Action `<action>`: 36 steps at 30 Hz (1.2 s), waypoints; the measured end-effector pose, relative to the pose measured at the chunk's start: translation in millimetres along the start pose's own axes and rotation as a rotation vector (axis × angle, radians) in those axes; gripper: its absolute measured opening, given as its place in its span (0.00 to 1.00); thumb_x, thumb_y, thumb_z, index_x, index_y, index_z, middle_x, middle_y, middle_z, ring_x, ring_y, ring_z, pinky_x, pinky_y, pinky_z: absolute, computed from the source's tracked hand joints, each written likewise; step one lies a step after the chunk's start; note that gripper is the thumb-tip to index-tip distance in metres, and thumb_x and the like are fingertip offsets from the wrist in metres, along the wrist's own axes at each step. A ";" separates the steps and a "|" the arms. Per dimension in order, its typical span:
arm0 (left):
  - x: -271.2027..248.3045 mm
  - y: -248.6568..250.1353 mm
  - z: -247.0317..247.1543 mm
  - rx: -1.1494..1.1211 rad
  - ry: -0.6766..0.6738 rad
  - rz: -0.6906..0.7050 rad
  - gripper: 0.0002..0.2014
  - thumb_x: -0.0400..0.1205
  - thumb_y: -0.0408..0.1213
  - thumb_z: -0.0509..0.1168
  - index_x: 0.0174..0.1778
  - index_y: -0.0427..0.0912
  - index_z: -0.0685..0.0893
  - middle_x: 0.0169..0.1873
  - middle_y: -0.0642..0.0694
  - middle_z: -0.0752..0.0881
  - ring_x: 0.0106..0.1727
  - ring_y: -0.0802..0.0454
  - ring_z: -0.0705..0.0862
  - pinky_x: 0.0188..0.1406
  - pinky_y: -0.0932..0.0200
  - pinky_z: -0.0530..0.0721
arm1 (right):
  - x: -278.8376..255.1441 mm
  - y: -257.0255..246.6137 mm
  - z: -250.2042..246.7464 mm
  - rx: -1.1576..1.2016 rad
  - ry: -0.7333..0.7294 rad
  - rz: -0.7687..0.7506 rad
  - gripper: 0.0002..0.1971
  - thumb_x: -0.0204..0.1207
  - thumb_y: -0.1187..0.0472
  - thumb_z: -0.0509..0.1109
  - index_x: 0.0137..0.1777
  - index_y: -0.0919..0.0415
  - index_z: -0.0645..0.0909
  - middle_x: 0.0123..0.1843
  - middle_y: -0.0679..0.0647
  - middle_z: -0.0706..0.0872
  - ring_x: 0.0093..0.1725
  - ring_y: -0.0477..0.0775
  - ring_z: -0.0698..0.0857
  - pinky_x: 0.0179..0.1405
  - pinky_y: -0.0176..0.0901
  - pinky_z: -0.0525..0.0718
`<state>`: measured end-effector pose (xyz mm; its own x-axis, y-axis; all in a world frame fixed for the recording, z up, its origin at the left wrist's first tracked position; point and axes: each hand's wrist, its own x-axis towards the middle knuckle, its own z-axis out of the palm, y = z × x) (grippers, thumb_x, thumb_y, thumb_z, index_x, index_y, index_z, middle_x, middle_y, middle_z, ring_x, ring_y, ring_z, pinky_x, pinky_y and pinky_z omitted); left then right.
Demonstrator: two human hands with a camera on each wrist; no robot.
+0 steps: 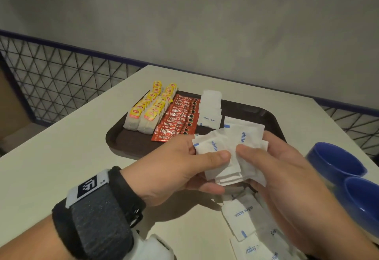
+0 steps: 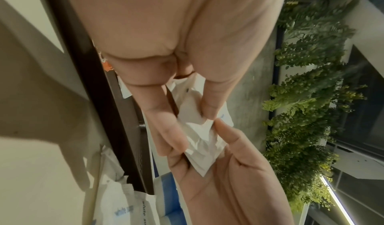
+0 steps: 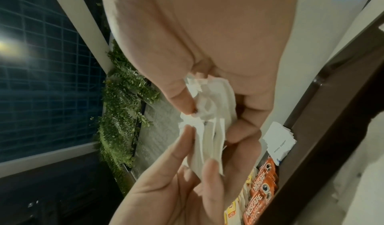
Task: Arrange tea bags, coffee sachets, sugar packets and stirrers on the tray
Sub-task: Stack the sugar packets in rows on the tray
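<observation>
A dark brown tray [image 1: 114,136] lies on the table. Two rows of yellow-tagged tea bags [image 1: 147,112] stand at its left, a row of red coffee sachets [image 1: 176,118] beside them, then a short stack of white sugar packets [image 1: 210,112]. Above the tray's near edge both hands hold a bunch of white sugar packets [image 1: 231,149]. My left hand [image 1: 184,167] grips it from the left with thumb on top; my right hand [image 1: 287,169] pinches it from the right. The bunch [image 2: 199,140] shows between the fingers in the left wrist view, and again [image 3: 209,126] in the right wrist view.
More loose sugar packets [image 1: 242,218] lie on the white table [image 1: 51,167] below the hands. Two blue cups [image 1: 338,163] stand at the right edge. A black wire-mesh railing [image 1: 61,79] runs behind the table, with a grey wall beyond.
</observation>
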<state>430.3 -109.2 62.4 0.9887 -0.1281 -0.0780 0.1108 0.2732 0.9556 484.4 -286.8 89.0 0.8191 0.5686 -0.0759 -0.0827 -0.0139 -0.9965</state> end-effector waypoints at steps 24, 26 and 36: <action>-2.1 1.9 3.4 0.045 0.049 0.086 0.19 0.82 0.30 0.73 0.69 0.44 0.85 0.52 0.43 0.94 0.41 0.49 0.92 0.31 0.61 0.89 | -2.1 -0.3 0.0 -0.143 0.238 -0.247 0.14 0.64 0.56 0.78 0.51 0.54 0.90 0.40 0.58 0.91 0.30 0.48 0.83 0.27 0.38 0.83; -1.8 2.4 3.1 0.007 0.061 0.082 0.17 0.84 0.29 0.70 0.69 0.41 0.85 0.51 0.40 0.93 0.41 0.46 0.92 0.31 0.60 0.89 | -1.2 0.9 -1.6 -0.151 0.249 -0.244 0.12 0.69 0.59 0.78 0.52 0.54 0.90 0.42 0.56 0.92 0.30 0.49 0.82 0.29 0.42 0.83; 0.3 2.1 -4.4 -0.009 0.111 0.110 0.18 0.83 0.25 0.70 0.69 0.40 0.85 0.50 0.39 0.93 0.41 0.45 0.92 0.31 0.60 0.89 | 3.4 2.9 -8.0 -0.211 0.339 -0.226 0.10 0.77 0.61 0.76 0.56 0.51 0.88 0.43 0.51 0.93 0.30 0.46 0.83 0.34 0.45 0.82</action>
<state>431.3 -104.4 63.1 1.0000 0.0089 -0.0044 0.0016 0.2885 0.9575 491.5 -291.5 85.5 0.9457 0.2757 0.1720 0.2082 -0.1078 -0.9721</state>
